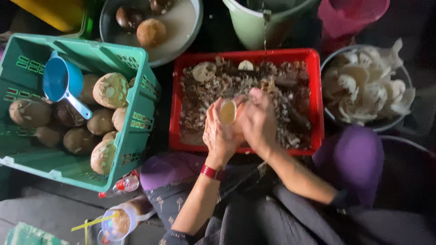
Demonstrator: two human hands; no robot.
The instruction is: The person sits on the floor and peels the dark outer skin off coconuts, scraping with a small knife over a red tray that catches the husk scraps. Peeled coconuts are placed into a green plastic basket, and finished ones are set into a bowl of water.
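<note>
My left hand (219, 132) and my right hand (257, 119) are cupped together around a pale, peeled round piece (228, 111) over the red crate (247, 56). The crate holds brown peelings and scraps, with two pale peeled pieces (204, 71) at its far side. A red band sits on my left wrist. Whether a tool is in my right hand is hidden by the fingers.
A green crate (131, 136) at left holds several brown round husked fruits (111, 90) and a blue scoop (62, 81). A bowl of white cut pieces (368, 86) stands right. A grey basin (181, 27), a green bucket (254, 27) and a pink container (349, 16) lie behind. A drink cup (120, 220) with a straw is lower left.
</note>
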